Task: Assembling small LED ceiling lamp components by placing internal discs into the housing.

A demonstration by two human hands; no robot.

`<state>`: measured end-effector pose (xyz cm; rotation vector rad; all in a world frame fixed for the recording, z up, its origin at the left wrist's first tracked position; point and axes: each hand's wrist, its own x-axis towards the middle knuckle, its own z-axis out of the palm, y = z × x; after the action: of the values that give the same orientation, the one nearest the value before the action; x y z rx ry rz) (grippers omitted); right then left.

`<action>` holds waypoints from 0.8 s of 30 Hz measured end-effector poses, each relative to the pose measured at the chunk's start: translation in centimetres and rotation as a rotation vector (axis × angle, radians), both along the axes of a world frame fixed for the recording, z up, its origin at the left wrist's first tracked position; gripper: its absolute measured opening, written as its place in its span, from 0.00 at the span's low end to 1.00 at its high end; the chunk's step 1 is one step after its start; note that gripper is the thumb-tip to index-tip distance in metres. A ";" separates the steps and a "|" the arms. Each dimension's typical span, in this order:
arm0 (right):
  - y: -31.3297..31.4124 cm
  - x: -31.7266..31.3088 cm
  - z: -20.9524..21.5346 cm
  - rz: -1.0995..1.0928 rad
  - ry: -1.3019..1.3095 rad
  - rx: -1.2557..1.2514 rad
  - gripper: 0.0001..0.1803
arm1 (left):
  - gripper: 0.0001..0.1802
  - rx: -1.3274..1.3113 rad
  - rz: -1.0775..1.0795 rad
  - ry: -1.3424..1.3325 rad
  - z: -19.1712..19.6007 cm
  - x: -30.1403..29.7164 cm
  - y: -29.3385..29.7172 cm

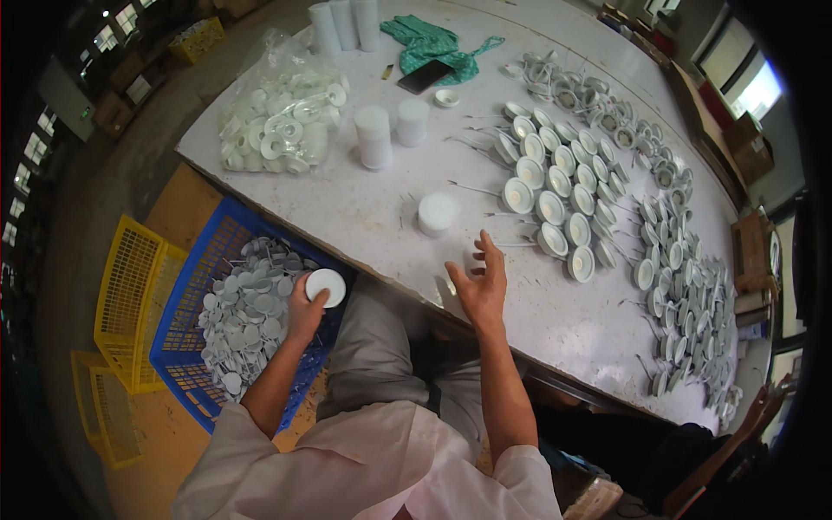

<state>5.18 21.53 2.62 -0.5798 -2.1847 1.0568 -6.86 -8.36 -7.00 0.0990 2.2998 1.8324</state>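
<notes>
The left hand (305, 312) holds one white round disc (326, 286) over the blue crate (186, 334), its fingers closed around the rim of the disc so that the flat face looks up. The crate stands on the floor at the person's left, below the edge of the surface (381, 221), and it is filled with many grey-white discs of the same kind, so a disc can be taken from it without standing up.

The right hand (482, 286) is above the near edge of the surface, palm up, fingers spread wide and holding nothing. Just beyond it stands a short white stack (437, 213).

Further to the right, white cups with thin wires (555, 195) lie in neat rows, each leaning on the next one; this order probably keeps them easy to count and to pick. A looser heap (693, 321) of similar parts lies at the far right. A clear bag (282, 113) of white rings, two more white stacks (390, 130), a phone (423, 75) and a green cloth (433, 43) rest at the far side, away from the hands.
</notes>
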 end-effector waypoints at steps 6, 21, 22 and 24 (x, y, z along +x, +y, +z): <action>1.3 -5.6 -1.3 0.010 0.007 0.310 0.59 | 0.35 -0.608 0.284 -0.053 -9.8 -5.6 -13.8; 0.5 -8.9 -0.8 0.036 -0.146 0.321 0.39 | 0.27 0.396 -0.214 0.170 9.3 -13.2 12.4; 0.6 -8.6 -0.7 0.030 -0.145 0.326 0.39 | 0.32 0.359 -0.203 0.161 9.3 -14.9 13.8; 0.6 -8.3 -0.4 0.064 -0.150 0.329 0.38 | 0.35 0.420 -0.158 0.128 8.8 -18.4 16.3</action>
<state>-3.08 22.09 2.22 -0.4519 -2.4550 0.6799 -25.27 7.90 1.80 0.4563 1.8790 2.2461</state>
